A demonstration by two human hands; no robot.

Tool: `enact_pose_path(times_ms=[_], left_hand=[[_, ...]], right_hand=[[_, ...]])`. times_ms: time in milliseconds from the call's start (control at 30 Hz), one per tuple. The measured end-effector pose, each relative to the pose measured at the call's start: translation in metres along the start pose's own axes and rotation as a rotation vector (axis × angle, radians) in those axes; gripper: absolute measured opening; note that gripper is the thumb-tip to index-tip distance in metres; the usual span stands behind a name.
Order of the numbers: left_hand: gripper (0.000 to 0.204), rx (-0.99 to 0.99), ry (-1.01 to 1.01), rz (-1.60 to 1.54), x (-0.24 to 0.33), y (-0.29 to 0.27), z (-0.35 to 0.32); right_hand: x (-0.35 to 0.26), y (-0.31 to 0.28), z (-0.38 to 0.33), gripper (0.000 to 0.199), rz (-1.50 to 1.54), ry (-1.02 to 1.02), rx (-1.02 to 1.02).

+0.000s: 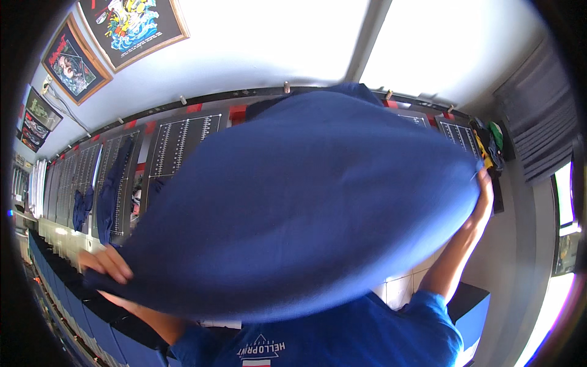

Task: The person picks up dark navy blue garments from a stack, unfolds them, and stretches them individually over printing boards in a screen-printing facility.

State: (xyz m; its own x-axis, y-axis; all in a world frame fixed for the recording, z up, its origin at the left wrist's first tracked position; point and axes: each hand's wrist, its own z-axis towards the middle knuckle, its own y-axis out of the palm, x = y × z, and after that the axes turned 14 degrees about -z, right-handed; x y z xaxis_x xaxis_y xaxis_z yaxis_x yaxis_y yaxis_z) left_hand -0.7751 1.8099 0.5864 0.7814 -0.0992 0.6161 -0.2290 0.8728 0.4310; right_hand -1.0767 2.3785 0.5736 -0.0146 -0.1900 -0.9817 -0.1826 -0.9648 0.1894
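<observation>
A navy blue T-shirt (pixel 299 202) billows wide in front of me and fills the middle of the view. Its far end lies over the boards by the wall; sleeves and neckline cannot be made out. At the lower left, my left hand (pixel 109 264) is closed on one corner of the cloth, slightly blurred, fingers on top. Over on the right my right hand (pixel 483 192) grips the opposite edge, raised higher and farther out. The cloth between them is stretched and bowed, hiding the board (pixel 183 144) beneath it in part.
Dark boards with white ruler marks (pixel 79 177) run in a row along the wall. Navy cloth (pixel 113 189) lies on some at left. Dark blue boxes (pixel 79 306) line the lower left; another box (pixel 471 315) stands at lower right. A grey curtain (pixel 541 116) hangs right.
</observation>
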Motion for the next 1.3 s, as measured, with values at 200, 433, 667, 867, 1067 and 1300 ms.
enact_pose_path(times_ms=[200,433,667,867,1067,1300], left_hand=[[0.031,0.297,-0.714,0.612,-0.022,-0.072,-0.141],[0.035,-0.275,-1.445,1.000,-0.083,-0.061,-0.175],[0.067,0.019,-1.127,0.641,-0.240,-0.055,-0.203],[0.055,0.646,-1.346,-0.133,-0.298,-0.093,-0.267],[0.036,0.677,-1.178,-0.096,-0.243,-0.130,-0.328],[0.038,0.714,-1.343,0.169,-0.204,-0.133,-0.338]], right_hand=[[0.106,-0.047,-0.057,0.049,-0.364,0.369,0.086],[0.185,-0.092,-0.063,0.045,-1.439,0.535,-0.621],[0.298,-0.004,-0.041,0.053,-0.879,-0.037,-0.545],[0.425,-0.055,-0.044,0.085,-0.358,0.896,-0.407],[0.419,-0.139,-0.118,0.043,0.049,0.858,-0.529],[0.418,-0.171,-0.116,0.035,-0.154,0.971,-0.604]])
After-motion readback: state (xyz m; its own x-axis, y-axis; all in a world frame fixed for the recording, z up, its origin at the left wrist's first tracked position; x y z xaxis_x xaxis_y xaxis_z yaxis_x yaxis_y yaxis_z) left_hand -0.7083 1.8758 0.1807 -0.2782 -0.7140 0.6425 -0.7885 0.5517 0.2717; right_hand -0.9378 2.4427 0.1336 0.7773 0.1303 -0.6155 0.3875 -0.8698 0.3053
